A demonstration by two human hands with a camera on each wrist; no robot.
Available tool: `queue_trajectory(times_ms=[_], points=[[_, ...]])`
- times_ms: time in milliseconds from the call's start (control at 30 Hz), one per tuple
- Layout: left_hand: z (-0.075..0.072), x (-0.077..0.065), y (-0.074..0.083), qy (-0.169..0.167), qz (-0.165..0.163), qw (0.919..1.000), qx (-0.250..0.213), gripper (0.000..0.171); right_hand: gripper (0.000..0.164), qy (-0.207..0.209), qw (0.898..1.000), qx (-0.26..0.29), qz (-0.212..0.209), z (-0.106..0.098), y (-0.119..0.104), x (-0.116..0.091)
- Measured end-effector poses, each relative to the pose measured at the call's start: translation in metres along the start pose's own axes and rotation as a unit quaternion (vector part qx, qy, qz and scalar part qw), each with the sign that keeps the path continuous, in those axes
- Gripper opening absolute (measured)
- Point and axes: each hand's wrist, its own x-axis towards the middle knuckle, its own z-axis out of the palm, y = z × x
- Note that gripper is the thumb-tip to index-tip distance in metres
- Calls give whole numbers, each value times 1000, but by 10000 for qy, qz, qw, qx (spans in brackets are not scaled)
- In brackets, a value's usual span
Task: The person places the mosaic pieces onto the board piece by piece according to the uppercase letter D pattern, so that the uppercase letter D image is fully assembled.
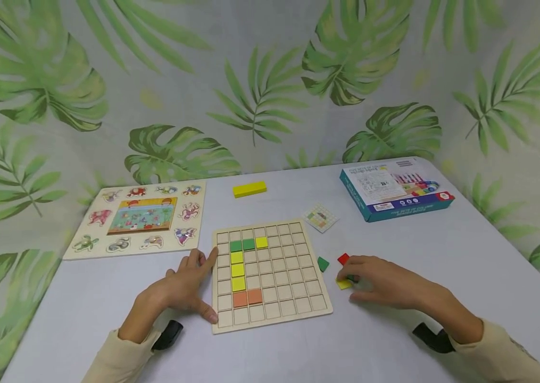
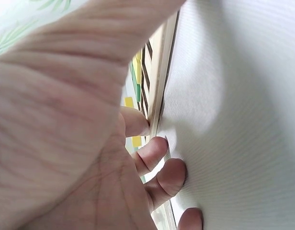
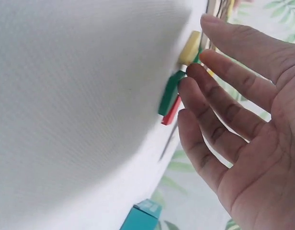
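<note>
A wooden grid board (image 1: pixel 289 307) lies on the table with green, yellow and orange square tiles set in some of its cells. Along its left edge rests my left hand (image 1: pixel 184 285), thumb by the lower corner and index finger higher up. In the left wrist view, fingertips (image 2: pixel 154 148) sit right beside the board's edge (image 2: pixel 162 62). To the right of the board, my right hand (image 1: pixel 384 282) is low over loose tiles, its fingers loosely bent. Under or near its fingertips are a yellow tile (image 3: pixel 189 48), a green tile (image 3: pixel 170 93) and a red tile (image 3: pixel 171 112).
Another green tile (image 1: pixel 323 264) lies by the board's right edge. Behind are a small pattern card (image 1: pixel 321 218), a yellow block (image 1: pixel 249 189) and a teal-sided box (image 1: pixel 396 187). A sea-animal puzzle board (image 1: pixel 155 249) lies at the back left.
</note>
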Motion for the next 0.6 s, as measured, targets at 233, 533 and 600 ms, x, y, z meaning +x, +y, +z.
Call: queue_trajectory(times_ms=[233,533,600], points=[[-1,-2,1,114,36,9999,-33,144,19,199,9990,27,-392,0,2,11],[-1,0,0,66,-7,10000,-17,143,20,210,9993,141,-260,5,-1,20],[-1,-1,1,56,6,10000,-23,143,21,245,9992,80,-296,5,0,20]])
